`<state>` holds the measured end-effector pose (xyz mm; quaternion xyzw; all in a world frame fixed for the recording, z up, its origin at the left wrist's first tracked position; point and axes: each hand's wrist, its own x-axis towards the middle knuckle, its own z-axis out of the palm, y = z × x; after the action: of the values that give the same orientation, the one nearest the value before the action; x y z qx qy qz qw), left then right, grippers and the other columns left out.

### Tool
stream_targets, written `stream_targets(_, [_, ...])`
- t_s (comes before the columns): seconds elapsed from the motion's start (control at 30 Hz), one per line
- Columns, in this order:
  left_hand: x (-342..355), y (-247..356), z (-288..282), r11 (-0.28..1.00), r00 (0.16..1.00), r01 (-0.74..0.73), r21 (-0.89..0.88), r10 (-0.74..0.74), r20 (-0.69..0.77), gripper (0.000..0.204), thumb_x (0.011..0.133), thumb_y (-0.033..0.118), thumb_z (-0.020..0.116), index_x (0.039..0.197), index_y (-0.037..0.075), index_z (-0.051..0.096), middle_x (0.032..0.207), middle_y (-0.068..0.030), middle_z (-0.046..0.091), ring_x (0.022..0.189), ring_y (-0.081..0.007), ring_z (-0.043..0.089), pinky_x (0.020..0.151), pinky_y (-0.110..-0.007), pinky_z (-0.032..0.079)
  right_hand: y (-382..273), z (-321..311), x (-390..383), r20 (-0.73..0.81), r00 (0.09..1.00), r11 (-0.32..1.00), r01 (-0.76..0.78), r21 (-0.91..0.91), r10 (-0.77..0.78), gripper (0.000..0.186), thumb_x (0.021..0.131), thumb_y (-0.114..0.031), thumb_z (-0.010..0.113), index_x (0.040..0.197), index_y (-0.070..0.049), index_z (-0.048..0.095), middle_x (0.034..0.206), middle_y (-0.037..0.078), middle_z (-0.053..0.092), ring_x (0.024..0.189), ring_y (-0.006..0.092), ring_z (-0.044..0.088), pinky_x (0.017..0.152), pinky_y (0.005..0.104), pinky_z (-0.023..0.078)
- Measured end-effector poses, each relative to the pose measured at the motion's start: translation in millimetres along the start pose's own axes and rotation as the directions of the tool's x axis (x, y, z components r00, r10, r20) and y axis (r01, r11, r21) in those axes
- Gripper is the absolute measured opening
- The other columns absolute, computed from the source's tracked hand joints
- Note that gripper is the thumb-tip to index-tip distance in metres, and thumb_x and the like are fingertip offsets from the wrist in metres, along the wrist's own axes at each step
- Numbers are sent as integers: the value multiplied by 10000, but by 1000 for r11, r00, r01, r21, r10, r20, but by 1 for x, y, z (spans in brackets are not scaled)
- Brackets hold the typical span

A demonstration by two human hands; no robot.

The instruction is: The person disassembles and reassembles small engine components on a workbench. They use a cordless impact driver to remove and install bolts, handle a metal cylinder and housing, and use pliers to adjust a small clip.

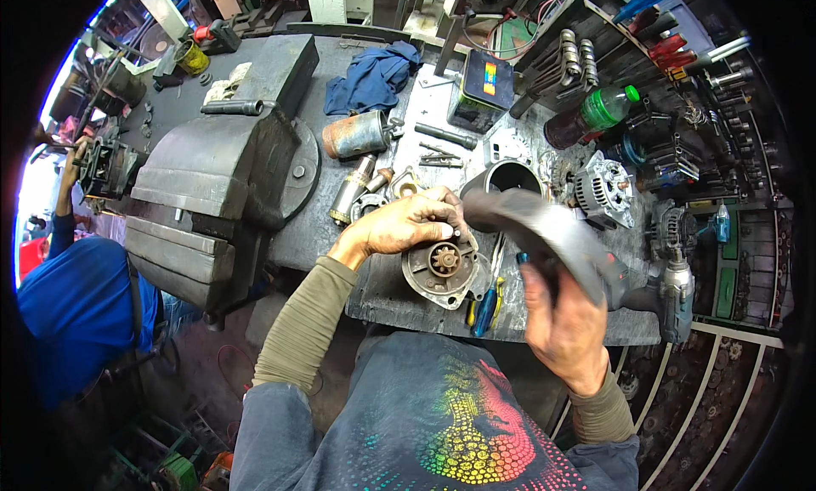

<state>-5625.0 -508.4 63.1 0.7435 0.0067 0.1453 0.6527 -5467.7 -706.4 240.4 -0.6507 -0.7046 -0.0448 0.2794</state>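
My left hand (408,221) is closed in a pinch at the upper edge of a starter motor's end housing (432,280), and what sits between its fingertips is too small to make out. A toothed pinion gear (444,259) shows in the middle of the housing, which rests near the bench's front edge. My right hand (568,325) grips a dark grey tool (552,236), smeared by motion, its kind unclear. The tool's far end passes in front of an open cylindrical casing (514,178). Beside the housing lies a blue-handled screwdriver (485,311).
A large bench vise (212,168) stands at left. Behind my hands lie a rusty cylinder (354,136), a blue cloth (374,77) and a dark tin (481,90). To the right are a bottle (591,117), an alternator (603,189) and an impact wrench (677,295). Another person (89,312) is at far left.
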Motion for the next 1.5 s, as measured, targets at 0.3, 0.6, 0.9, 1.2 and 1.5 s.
stream_targets(0.3, [0, 5, 1, 997, 997, 79, -5, -79, -26, 313, 982, 214, 667, 1202, -7, 692, 1273, -122, 594, 1248, -267, 541, 1094, -389, 422, 8, 7, -5, 225, 974, 999, -44, 11, 41, 277, 925, -64, 724, 1162, 40, 627, 957, 212, 704, 658, 383, 689, 550, 479, 556])
stream_targets(0.6, [-1, 4, 5, 996, 993, 86, 17, -84, -81, 300, 990, 185, 664, 1230, 12, 711, 1321, -94, 607, 1267, -261, 535, 1101, -394, 421, 5, 14, -2, 286, 956, 997, -47, -54, 61, 247, 961, -131, 677, 1171, -4, 645, 978, 203, 707, 644, 395, 679, 540, 452, 557])
stream_targets(0.9, [0, 5, 8, 998, 992, 68, -4, -68, -106, 257, 972, 186, 643, 1154, 30, 736, 1217, -109, 620, 1228, -265, 557, 1092, -402, 424, 4, 9, -4, 426, 894, 990, -137, -29, 136, 332, 937, -79, 711, 1231, 35, 608, 958, 251, 699, 771, 444, 676, 663, 491, 541])
stream_targets(1.2, [-1, 5, 7, 998, 996, 53, 22, -51, -77, 282, 1000, 212, 652, 1191, 12, 707, 1247, -103, 615, 1225, -252, 548, 1074, -392, 432, 6, 11, -4, 396, 909, 992, -109, -67, 126, 221, 966, -127, 689, 1125, 23, 654, 987, 230, 711, 652, 415, 684, 555, 467, 561])
stream_targets(1.5, [-2, 11, 6, 996, 992, 93, 15, -91, -92, 291, 984, 215, 659, 1193, 17, 707, 1251, -106, 613, 1242, -265, 534, 1094, -400, 414, 4, 8, -4, 204, 973, 994, -96, -55, 106, 297, 958, -119, 714, 1188, 46, 623, 936, 221, 695, 838, 406, 687, 708, 485, 539])
